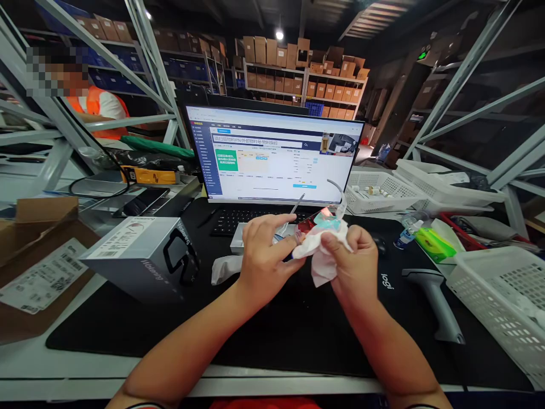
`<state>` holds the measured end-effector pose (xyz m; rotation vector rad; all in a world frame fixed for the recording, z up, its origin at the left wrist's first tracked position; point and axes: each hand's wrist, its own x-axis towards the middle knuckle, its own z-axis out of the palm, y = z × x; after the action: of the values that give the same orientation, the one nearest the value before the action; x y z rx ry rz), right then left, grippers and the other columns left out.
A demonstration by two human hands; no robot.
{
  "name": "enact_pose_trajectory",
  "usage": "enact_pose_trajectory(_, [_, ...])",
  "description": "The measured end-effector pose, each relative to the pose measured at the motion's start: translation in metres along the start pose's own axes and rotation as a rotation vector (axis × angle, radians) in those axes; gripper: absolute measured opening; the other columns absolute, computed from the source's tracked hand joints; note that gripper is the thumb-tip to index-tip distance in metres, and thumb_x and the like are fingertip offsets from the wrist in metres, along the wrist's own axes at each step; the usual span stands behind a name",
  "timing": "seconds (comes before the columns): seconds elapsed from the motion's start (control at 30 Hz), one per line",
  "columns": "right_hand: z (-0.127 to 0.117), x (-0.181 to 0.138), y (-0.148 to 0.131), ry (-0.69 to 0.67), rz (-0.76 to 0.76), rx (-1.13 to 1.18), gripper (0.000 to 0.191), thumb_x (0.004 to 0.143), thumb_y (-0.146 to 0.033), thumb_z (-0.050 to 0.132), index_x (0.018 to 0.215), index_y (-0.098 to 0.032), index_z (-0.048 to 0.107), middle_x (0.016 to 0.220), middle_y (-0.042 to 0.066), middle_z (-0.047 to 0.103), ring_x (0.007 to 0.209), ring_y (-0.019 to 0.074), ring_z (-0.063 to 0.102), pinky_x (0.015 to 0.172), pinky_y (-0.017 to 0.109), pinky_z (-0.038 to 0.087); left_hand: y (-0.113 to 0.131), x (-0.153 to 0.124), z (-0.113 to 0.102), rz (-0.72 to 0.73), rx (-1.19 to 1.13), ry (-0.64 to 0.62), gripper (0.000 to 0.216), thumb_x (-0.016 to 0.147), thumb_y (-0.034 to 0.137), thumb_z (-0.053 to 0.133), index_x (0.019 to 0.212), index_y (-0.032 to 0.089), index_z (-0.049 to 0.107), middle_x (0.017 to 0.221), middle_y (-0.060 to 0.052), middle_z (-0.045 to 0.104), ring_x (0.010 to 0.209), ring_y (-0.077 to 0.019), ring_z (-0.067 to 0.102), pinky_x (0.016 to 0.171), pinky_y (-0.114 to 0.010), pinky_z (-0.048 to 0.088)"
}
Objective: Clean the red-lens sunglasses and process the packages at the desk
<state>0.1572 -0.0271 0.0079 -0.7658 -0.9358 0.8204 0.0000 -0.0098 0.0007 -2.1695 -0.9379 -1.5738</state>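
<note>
A pair of glasses (309,220) with shiny reddish and bluish lenses is held up over the black desk mat (272,329); its thin arms stick out toward the monitor. My left hand (266,258) is closed on the near left side of the frame. My right hand (355,261) pinches a white tissue (323,264) against the lens on the right, and part of the tissue hangs below. Folds of tissue and fingers hide much of the frame. Behind my left hand lie a small white open box (237,244) and a pale cloth pouch (223,268).
A grey product box (128,267) and an open carton (38,284) stand on the left. Ahead are a monitor (272,153) and keyboard (221,224). A barcode scanner (438,307), mouse (378,245) and white basket (489,289) sit right. A person (97,105) in an orange vest is at far left.
</note>
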Motion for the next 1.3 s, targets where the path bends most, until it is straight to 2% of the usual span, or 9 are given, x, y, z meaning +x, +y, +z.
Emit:
enact_pose_trajectory(0.2, [-0.002, 0.017, -0.005, -0.006, 0.112, 0.15, 0.064, 0.063, -0.038, 0.089, 0.063, -0.023, 0.027, 0.059, -0.008, 0.048, 0.052, 0.0069, 0.042, 0.051, 0.021, 0.039, 0.0, -0.003, 0.004, 0.087, 0.014, -0.052, 0.007, 0.083, 0.025, 0.077, 0.085, 0.021, 0.072, 0.12, -0.011, 0.071, 0.108, -0.0284, 0.062, 0.099, -0.05, 0.045])
enact_pose_trajectory(0.43, [0.014, -0.015, 0.027, 0.006, -0.18, -0.182, 0.062, 0.066, -0.037, 0.088, 0.053, -0.021, 0.029, 0.054, -0.008, 0.038, 0.053, 0.0062, 0.038, 0.051, 0.021, 0.037, -0.005, -0.001, 0.003, 0.079, -0.01, 0.034, 0.011, 0.087, 0.027, 0.072, 0.081, 0.019, 0.069, 0.12, -0.013, 0.07, 0.109, -0.0277, 0.061, 0.096, -0.046, 0.048])
enact_pose_trajectory(0.67, [0.0, 0.024, 0.002, 0.003, 0.163, 0.201, 0.065, 0.059, -0.036, 0.092, 0.061, -0.021, 0.029, 0.058, -0.008, 0.051, 0.052, 0.0058, 0.048, 0.051, 0.018, 0.041, -0.009, 0.003, 0.002, 0.176, -0.026, -0.074, 0.007, 0.086, 0.027, 0.074, 0.087, 0.021, 0.07, 0.128, -0.013, 0.067, 0.115, -0.0276, 0.061, 0.098, -0.046, 0.049])
enact_pose_trajectory(0.73, [-0.013, 0.036, -0.005, -0.066, 0.212, 0.141, 0.066, 0.058, -0.039, 0.092, 0.061, -0.021, 0.029, 0.055, -0.009, 0.047, 0.048, 0.0048, 0.043, 0.045, 0.017, 0.037, -0.012, 0.004, 0.001, 0.187, -0.007, -0.086, 0.008, 0.086, 0.028, 0.073, 0.085, 0.021, 0.07, 0.128, -0.013, 0.066, 0.115, -0.0282, 0.06, 0.098, -0.046, 0.048])
enact_pose_trajectory(0.87, [-0.061, 0.061, -0.03, -0.479, 0.314, -0.358, 0.063, 0.05, -0.033, 0.096, 0.059, -0.021, 0.034, 0.05, -0.011, 0.039, 0.044, 0.0038, 0.034, 0.041, 0.018, 0.028, -0.022, 0.008, -0.009, 0.132, 0.048, -0.226, 0.007, 0.088, 0.023, 0.071, 0.094, 0.02, 0.069, 0.129, -0.012, 0.066, 0.117, -0.0295, 0.059, 0.1, -0.049, 0.046])
enact_pose_trajectory(0.9, [-0.074, 0.065, -0.038, -0.484, 0.269, -0.491, 0.062, 0.05, -0.032, 0.096, 0.058, -0.021, 0.035, 0.051, -0.01, 0.039, 0.044, 0.0039, 0.035, 0.041, 0.018, 0.027, -0.024, 0.009, -0.011, 0.116, 0.05, -0.282, 0.01, 0.088, 0.022, 0.071, 0.097, 0.019, 0.069, 0.129, -0.012, 0.066, 0.118, -0.0298, 0.058, 0.101, -0.049, 0.046])
enact_pose_trajectory(1.03, [-0.097, 0.064, -0.052, 0.045, -0.249, -0.606, 0.058, 0.064, -0.041, 0.09, 0.06, -0.022, 0.035, 0.054, -0.009, 0.039, 0.047, 0.0067, 0.04, 0.044, 0.02, 0.029, -0.024, 0.011, -0.013, 0.162, 0.071, -0.421, 0.016, 0.087, 0.018, 0.072, 0.103, 0.018, 0.067, 0.132, -0.011, 0.065, 0.124, -0.0305, 0.056, 0.107, -0.05, 0.044])
enact_pose_trajectory(1.07, [-0.095, 0.059, -0.05, 0.089, -0.338, -0.583, 0.055, 0.066, -0.041, 0.088, 0.061, -0.022, 0.036, 0.055, -0.008, 0.041, 0.049, 0.0079, 0.043, 0.045, 0.021, 0.032, -0.022, 0.01, -0.012, 0.186, 0.082, -0.433, 0.017, 0.087, 0.018, 0.072, 0.104, 0.018, 0.066, 0.132, -0.01, 0.065, 0.125, -0.0301, 0.056, 0.109, -0.051, 0.043])
enact_pose_trajectory(1.3, [-0.058, 0.042, -0.035, -0.505, -0.456, -0.868, 0.035, 0.082, -0.03, 0.076, 0.066, -0.022, 0.046, 0.071, -0.003, 0.059, 0.065, 0.0114, 0.051, 0.06, 0.024, 0.039, -0.007, 0.0, 0.001, 0.346, 0.172, -0.407, 0.011, 0.095, 0.022, 0.064, 0.105, 0.02, 0.067, 0.129, -0.004, 0.069, 0.124, -0.024, 0.059, 0.116, -0.048, 0.037])
